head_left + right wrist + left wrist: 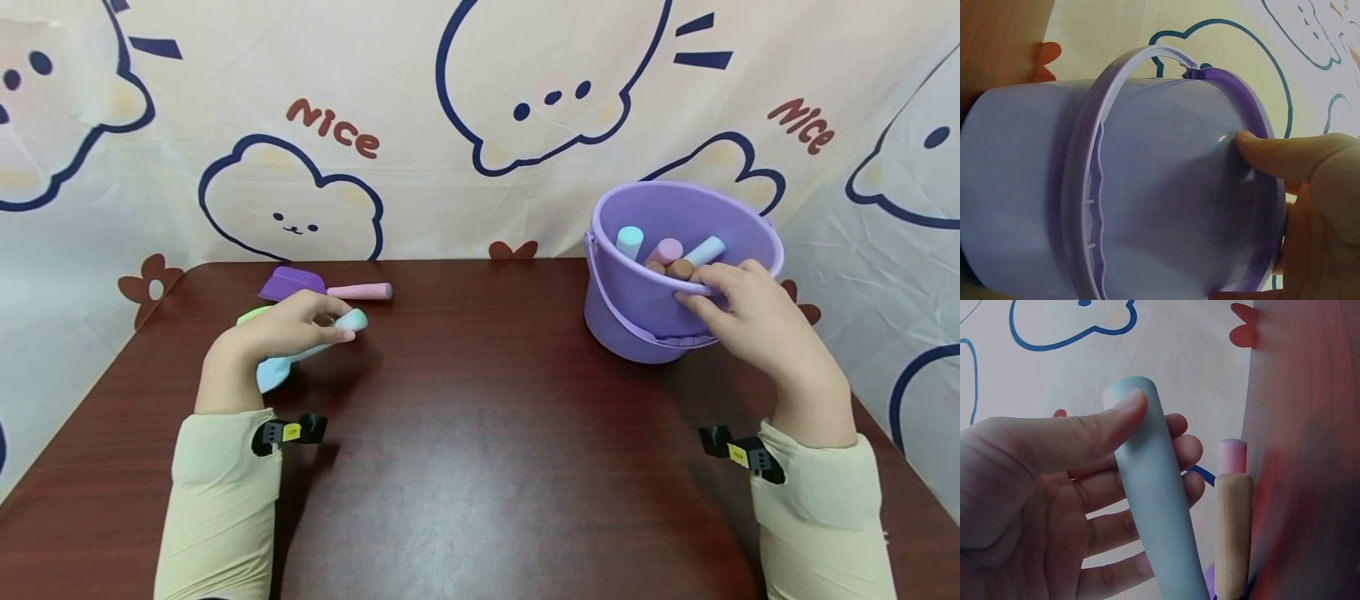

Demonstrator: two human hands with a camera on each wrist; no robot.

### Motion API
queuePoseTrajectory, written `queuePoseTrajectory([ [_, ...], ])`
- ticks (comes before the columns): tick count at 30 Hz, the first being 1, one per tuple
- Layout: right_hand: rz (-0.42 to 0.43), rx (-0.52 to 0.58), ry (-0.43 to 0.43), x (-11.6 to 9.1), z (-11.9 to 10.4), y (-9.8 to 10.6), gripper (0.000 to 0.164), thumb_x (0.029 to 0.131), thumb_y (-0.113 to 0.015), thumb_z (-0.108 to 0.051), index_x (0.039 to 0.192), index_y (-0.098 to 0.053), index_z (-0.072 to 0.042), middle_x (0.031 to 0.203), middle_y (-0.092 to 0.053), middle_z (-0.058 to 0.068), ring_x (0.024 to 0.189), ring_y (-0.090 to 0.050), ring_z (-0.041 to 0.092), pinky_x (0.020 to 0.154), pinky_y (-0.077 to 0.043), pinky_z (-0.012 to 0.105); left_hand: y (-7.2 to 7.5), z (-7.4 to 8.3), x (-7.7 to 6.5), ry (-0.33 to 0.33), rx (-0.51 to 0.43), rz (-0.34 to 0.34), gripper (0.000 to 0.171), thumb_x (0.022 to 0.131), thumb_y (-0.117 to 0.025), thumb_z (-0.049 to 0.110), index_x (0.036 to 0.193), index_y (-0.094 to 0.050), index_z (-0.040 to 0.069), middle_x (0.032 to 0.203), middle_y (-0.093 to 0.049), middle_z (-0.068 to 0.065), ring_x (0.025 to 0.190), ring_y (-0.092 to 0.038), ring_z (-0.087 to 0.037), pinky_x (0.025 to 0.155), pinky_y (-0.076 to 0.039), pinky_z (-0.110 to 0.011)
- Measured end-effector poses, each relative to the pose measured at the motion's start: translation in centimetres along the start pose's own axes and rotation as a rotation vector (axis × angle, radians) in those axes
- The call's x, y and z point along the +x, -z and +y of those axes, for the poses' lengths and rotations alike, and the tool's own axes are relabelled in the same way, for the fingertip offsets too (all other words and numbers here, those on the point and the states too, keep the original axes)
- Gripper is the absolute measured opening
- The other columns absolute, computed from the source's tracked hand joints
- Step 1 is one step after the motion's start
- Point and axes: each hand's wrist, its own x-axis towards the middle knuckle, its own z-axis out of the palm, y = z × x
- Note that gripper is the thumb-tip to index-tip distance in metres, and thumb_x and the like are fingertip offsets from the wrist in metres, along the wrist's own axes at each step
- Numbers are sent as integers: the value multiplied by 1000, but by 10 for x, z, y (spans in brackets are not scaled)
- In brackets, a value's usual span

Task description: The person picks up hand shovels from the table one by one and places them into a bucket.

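Observation:
My left hand [288, 325] pinches the handle of a light blue utensil [351, 321], thumb on one side and fingers on the other. The utensil's wider head [273, 375] hangs below the hand, partly covered by it. My right hand [757, 312] grips the near right rim of a purple bucket [637, 329], with the thumb on the outside wall and the fingers over the rim. Inside the bucket stand several handles: a mint one [629, 241], a pink one [666, 250], a light blue one [707, 250] and brown ones [680, 269].
Behind my left hand lies a purple spatula [294, 283] with a pink handle [362, 292]. A green piece [252, 315] pokes out beside the wrist. The left wrist view shows a wooden handle [1234, 534]. A printed curtain [420, 208] hangs along the far edge of the brown table [480, 433].

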Motion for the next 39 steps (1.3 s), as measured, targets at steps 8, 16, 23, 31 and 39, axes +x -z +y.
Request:
queuePoseTrajectory([
  [8,5,2,4,0,0,0,14,96,-64,-19,86,-63,-9,70,-53,8,88,-41,29,67,-33,40,2,0,-2,-180,-13,30,40,101,-58,28,141,-54,36,68,-31,3,60,-35,-12,59,-37,-30],
  [16,0,-1,2,0,1,-1,13,96,-64,-19,87,-63,-9,71,-54,8,88,-41,29,67,-32,40,5,-1,-6,-146,-49,94,39,103,-54,33,136,-60,15,113,-74,-13,110,-68,-26,79,-44,-25],
  [23,-4,2,-9,-1,0,-1,13,96,-64,-19,87,-63,-9,72,-53,8,88,-41,29,66,-33,40,6,2,-6,-140,-14,174,34,103,-53,32,129,-63,13,101,-77,-8,96,-66,-22,74,-43,-25],
  [31,1,6,1,-1,1,-1,14,96,-64,-18,86,-63,-9,71,-53,8,88,-41,29,67,-32,40,6,5,-6,-174,-15,243,30,102,-56,28,123,-65,7,87,-63,-11,76,-54,-19,65,-42,-29],
  [39,0,19,3,0,1,-1,13,96,-64,-18,86,-63,-8,71,-53,8,88,-41,29,67,-32,40,6,9,-5,-206,-82,296,18,101,-59,24,99,-61,6,78,-52,-9,64,-50,-20,54,-41,-30],
])
